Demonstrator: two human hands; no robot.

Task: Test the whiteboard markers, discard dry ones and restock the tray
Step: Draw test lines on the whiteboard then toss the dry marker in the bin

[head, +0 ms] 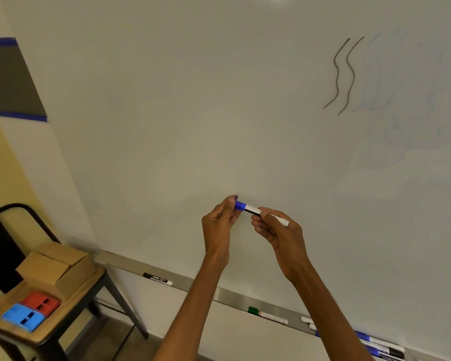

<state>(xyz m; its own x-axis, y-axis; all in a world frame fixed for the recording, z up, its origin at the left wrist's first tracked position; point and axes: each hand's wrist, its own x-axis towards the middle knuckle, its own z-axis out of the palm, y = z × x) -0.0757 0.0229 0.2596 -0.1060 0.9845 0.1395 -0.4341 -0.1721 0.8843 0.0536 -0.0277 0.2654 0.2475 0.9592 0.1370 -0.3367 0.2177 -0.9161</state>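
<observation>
Where the two hands met at lower centre of the frame, a blue whiteboard marker (pixel 248 208) was held between them, lying nearly level with its capped end slightly higher and to the left. The left hand (pixel 220 225) pinched the blue cap (pixel 240 205) between thumb and fingertips. The right hand (pixel 280 231) had thumb and curled fingers closed round the white barrel, whose plain end projected past the knuckles toward the right. Cap and barrel read as one continuous line. Both forearms rose from the bottom edge of the frame. The marker was held in front of the whiteboard (pixel 193 100); contact with it could not be determined.

Below the hands, the metal tray (pixel 193 280) ran diagonally from centre left down to lower right. On it lay a black marker (pixel 158 278) left of the forearms, a green-capped marker (pixel 267 315) between them, and a cluster of markers (pixel 383 346) at lower right, partly hidden by the right forearm.

Two dark wavy lines (pixel 344 74) were noted on the board at upper right, with faint blue smears (pixel 401 87) beside them.

At lower left stood a chair (pixel 76 300) carrying a cardboard box (pixel 55 264), a red block (pixel 41 303) and a blue block (pixel 24 316), the two blocks touching. A grey panel (pixel 11 79) edged with blue tape sat at upper left.
</observation>
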